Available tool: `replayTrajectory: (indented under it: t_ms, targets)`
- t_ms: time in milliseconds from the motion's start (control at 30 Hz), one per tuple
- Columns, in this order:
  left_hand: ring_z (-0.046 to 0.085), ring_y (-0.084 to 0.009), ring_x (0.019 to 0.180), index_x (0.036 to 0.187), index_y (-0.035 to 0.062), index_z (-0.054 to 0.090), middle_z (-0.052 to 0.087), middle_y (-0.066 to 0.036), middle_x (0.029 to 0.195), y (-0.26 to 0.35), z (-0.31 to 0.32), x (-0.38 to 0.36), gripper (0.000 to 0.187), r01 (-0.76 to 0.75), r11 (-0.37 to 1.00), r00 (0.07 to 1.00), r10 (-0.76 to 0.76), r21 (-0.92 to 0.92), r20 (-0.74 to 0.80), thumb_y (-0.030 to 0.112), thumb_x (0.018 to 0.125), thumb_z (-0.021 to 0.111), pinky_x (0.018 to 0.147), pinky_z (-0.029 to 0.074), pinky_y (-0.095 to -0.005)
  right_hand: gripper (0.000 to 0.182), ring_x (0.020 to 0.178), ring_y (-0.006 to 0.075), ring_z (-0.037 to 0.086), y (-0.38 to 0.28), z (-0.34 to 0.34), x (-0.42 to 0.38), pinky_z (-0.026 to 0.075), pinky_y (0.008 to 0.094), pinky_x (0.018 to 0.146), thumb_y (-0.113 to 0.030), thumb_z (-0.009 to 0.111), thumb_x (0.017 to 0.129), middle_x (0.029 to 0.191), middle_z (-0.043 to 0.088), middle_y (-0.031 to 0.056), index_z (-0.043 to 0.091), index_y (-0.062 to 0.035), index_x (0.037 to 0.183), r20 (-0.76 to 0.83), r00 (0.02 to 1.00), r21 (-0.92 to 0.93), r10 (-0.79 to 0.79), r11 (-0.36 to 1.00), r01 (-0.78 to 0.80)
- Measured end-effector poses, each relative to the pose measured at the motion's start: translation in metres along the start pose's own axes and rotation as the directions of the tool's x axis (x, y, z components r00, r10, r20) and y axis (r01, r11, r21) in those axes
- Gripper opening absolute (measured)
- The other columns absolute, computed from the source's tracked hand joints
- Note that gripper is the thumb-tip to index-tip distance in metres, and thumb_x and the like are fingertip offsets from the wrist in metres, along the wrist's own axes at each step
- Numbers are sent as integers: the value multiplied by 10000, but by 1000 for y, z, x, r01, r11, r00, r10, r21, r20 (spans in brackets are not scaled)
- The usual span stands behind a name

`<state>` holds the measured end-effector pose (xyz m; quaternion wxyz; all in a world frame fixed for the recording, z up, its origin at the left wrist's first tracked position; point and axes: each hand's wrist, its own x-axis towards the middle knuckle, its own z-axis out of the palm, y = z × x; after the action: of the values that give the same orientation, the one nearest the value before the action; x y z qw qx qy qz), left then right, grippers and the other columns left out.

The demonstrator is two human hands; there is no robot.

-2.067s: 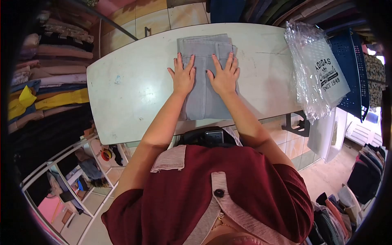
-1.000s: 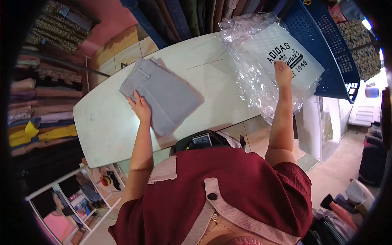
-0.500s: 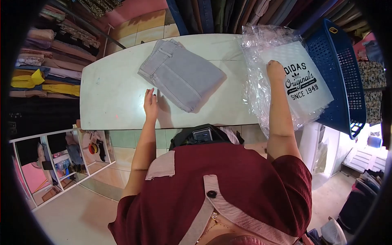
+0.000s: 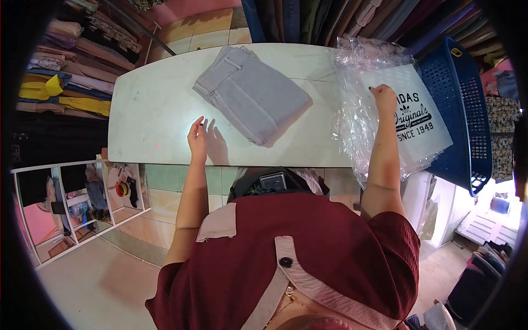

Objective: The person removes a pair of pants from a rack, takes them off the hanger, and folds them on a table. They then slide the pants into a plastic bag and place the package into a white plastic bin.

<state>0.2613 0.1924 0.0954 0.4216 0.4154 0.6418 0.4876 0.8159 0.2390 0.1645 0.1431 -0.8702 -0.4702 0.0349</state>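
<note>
In the head view, a pair of folded grey trousers [image 4: 253,96] is laid flat near the middle of the white desk [image 4: 148,121], with the waistband turned toward the upper left of the frame and the folded lower end toward the right. The left hand [image 4: 198,140] is held off the cloth, over the near side of the desk, left of the trousers; its fingers are loosely curled and partly open, nothing is gripped, and a shadow is cast beside it.

The right hand [image 4: 385,100] is placed at the upper right, over the clear plastic packaging [image 4: 352,115] and the white printed bag [image 4: 421,113]. Its fingers are bent in toward the thumb; whether any film is pinched between them cannot be told. Part of the lettering is covered by the hand. The blue basket [image 4: 437,80] is set just beyond the packaging, on the right.

Both hands were spread on the trousers a moment ago; now contact has been broken on both sides, and the right hand has been brought across to the packaging. The folded shape is kept without being pressed, so the trousers can be judged settled, while attention seems to be shifted to the plastic.
</note>
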Motion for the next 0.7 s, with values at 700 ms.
replayTrajectory:
  t_ms: [700]
  targets:
    - [487,-90,1011,1155,56,595,589,-6,1080,17,-83,70,268,-25,996,999,22,89,41,89,927,459,848,375,-236,568,981,340,621,-59,34,38,497,431,819,-554,507,826,1053,641,180,626,-49,1057,85,985,-358,149,927,-109]
